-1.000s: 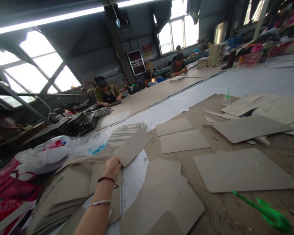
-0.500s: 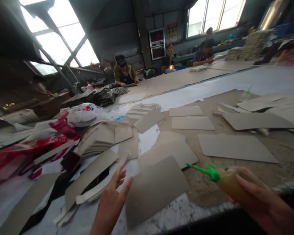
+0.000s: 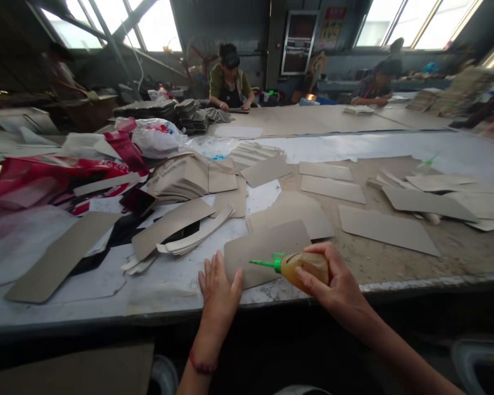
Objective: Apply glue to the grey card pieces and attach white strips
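Counted at lower centre of the frame: two hands, one glue bottle [image 3: 307,267], one cardboard sheet [image 3: 267,249] under it. Left hand [image 3: 218,288]: laid flat, palm down, fingers extended and slightly spread, fingertips touching the left edge of the cardboard sheet; holds nothing. Red bracelet [image 3: 201,365] on the wrist below. Right hand [image 3: 333,282]: wrapped around the body of the glue bottle, thumb on top, forearm entering from the lower right corner. Bottle held near horizontal, green nozzle [image 3: 265,264] pointing toward frame left, just above the sheet near the front table edge [image 3: 415,282]. Beyond, at centre: two smaller sheets [image 3: 326,171] lying side by side; right of centre, one larger sheet [image 3: 389,230]; further loose pieces overlapping at far right. Left of centre: one fanned stack of cardboard [image 3: 181,178], with long strips [image 3: 197,236] lying in front of it. Upper left: red and white plastic bags [image 3: 45,170]. Nothing between hands and sheet. Top of frame, far side of the table: two seated persons, one at centre [image 3: 229,82], one at upper right [image 3: 374,85], hands on own work.
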Available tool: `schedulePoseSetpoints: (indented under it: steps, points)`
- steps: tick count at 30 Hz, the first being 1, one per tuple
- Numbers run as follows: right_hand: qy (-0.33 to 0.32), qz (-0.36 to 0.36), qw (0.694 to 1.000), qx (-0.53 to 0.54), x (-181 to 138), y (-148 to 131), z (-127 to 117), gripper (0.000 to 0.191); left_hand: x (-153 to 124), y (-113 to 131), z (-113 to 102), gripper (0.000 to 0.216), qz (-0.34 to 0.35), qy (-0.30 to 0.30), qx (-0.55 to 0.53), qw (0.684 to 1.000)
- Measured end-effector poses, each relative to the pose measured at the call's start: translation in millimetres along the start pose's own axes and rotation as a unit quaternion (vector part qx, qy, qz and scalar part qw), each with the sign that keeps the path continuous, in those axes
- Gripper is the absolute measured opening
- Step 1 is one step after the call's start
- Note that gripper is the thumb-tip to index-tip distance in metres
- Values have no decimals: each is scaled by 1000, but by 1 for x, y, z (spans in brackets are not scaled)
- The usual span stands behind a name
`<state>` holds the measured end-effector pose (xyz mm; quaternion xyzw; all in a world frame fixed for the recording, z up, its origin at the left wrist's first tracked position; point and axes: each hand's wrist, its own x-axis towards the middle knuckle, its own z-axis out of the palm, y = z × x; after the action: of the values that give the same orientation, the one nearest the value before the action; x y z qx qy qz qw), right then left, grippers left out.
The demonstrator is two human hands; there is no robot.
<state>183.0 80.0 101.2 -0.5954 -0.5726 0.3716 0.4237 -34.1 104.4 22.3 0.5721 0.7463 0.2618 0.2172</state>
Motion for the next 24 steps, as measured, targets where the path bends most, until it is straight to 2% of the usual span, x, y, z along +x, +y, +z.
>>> schedulePoseSetpoints:
  steps: [5, 7, 10, 14, 18, 21, 24]
  points:
    - [41, 1, 999, 16, 8, 9, 11, 39, 11, 10, 3, 70, 2, -7, -31, 1000]
    - [49, 40, 994, 92, 13, 17, 11, 43, 11, 13, 4, 69, 0, -2, -55, 998]
    - [49, 99, 968, 225, 21, 27, 13, 47, 11, 17, 2, 67, -14, 17, -105, 994]
    - [57, 112, 949, 289, 31, 34, 21, 47, 13, 18, -2, 76, -47, 17, -219, 974]
    - [62, 112, 942, 310, 36, 39, 29, 48, 8, 16, -6, 81, -111, -54, -382, 916]
    - [56, 113, 947, 295, 33, 43, 24, 48, 0, 16, -7, 67, -145, -120, -487, 853]
    - [39, 110, 963, 244, 24, 40, 13, 47, -7, 16, -7, 56, -171, -131, -552, 806]
